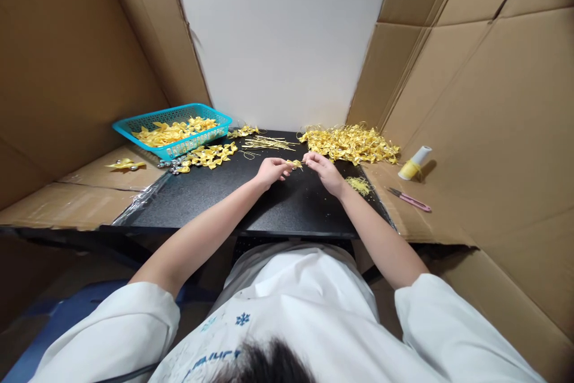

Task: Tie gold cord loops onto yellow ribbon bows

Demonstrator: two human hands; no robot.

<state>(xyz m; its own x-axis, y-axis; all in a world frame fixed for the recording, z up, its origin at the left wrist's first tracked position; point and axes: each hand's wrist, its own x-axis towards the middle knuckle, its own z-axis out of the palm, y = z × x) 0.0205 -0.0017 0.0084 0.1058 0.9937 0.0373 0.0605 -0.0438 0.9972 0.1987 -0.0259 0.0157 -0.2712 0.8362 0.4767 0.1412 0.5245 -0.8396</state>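
Note:
Between my hands, over the black tabletop point(215, 204), is a small yellow ribbon bow point(295, 164). My left hand point(273, 172) grips its left side with closed fingers. Just right of the bow, the fingertips of my right hand point(323, 169) are pinched together; they seem to hold a thin yellow cord at the bow, but it is too small to make out for sure. Behind my hands lie several cut yellow cords point(269, 143). A large heap of yellow bows with cord loops point(352, 143) sits beyond my right hand.
A blue basket point(173, 113) of yellow bows stands at the back left, with loose bows point(210, 156) and silvery bells point(174, 164) before it. On the right are yellow thread scraps point(359, 186), pink-handled thread snips point(410, 199) and a spool point(415, 163). Cardboard walls point(502, 120) flank the table.

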